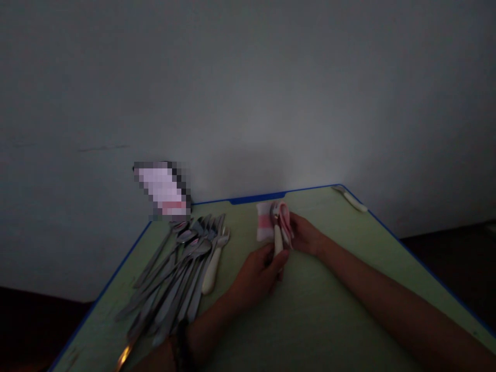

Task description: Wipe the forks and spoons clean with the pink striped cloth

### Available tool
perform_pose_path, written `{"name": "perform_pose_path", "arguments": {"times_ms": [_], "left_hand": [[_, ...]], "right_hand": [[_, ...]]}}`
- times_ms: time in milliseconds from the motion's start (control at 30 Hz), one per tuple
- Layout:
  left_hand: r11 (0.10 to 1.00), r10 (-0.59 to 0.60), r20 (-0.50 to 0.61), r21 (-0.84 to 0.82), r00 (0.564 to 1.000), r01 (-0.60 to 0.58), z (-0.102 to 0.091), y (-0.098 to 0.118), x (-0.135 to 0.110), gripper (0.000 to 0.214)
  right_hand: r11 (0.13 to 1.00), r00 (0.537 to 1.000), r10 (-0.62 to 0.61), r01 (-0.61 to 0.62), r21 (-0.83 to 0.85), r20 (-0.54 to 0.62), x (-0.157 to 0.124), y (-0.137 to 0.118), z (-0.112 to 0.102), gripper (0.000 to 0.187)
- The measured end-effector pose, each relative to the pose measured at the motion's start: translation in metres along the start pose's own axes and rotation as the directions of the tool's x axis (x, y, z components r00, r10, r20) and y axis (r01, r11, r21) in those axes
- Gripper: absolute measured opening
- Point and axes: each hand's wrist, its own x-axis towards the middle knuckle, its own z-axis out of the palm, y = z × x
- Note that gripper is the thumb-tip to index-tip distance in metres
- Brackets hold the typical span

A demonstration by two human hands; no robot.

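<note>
**While Left Fingers Clasp a White-Handled Utensil [278, 238], Right Hand [306, 235] Meets the Cloth [265, 222]**

As both forearms slant in from the lower corners, the hands come together over the middle of the bench [329, 315], toward its far edge. The left hand [258, 271], a dark band [181, 346] round its wrist, angles up and to the right, fingers closed about the utensil's handle, thumb along the near side. The utensil stands nearly upright in view, its metal head against the pink-and-white cloth, which spreads to its left and folds into a loop on its right.

The right forearm runs up and leftward, the hand bent inward at the loop. Its fingers pass behind the cloth; their tips are hidden, so how far they close cannot be told.

Left of the hands lies a heap of metal cutlery [170, 289], with a white-handled fork [211, 271] along its right side. Another light-handled piece [354, 201] rests at the far right corner.
</note>
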Motion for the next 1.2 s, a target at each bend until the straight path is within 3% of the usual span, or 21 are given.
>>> {"name": "perform_pose_path", "arguments": {"times_ms": [133,400,600,733,1200], "left_hand": [[0.999,-0.032,-0.023,0.011,0.999,0.032,-0.001,0.000,0.000,0.038],[0.996,-0.060,-0.017,0.066,0.998,0.061,0.000,-0.001,0.001,0.035],[0.994,-0.091,-0.011,0.052,0.996,0.092,0.000,0.000,0.001,0.036],[0.993,-0.094,-0.021,0.064,0.995,0.095,0.001,0.000,0.002,0.036],[0.985,-0.073,-0.055,0.153,0.996,0.081,0.002,0.000,0.002,0.034]], "right_hand": [[0.999,1.000,0.010,-0.009,0.047,-0.011,0.002,-0.001,-0.003,0.027],[0.995,0.997,-0.063,0.066,-0.072,0.041,-0.002,0.000,0.007,0.020],[0.999,0.999,-0.017,0.019,-0.037,0.047,-0.002,0.000,0.005,0.018],[0.998,0.998,-0.050,0.052,-0.030,0.048,-0.003,0.000,0.006,0.016],[1.000,0.992,0.008,-0.010,-0.017,-0.122,0.001,-0.001,0.002,0.008]]}}
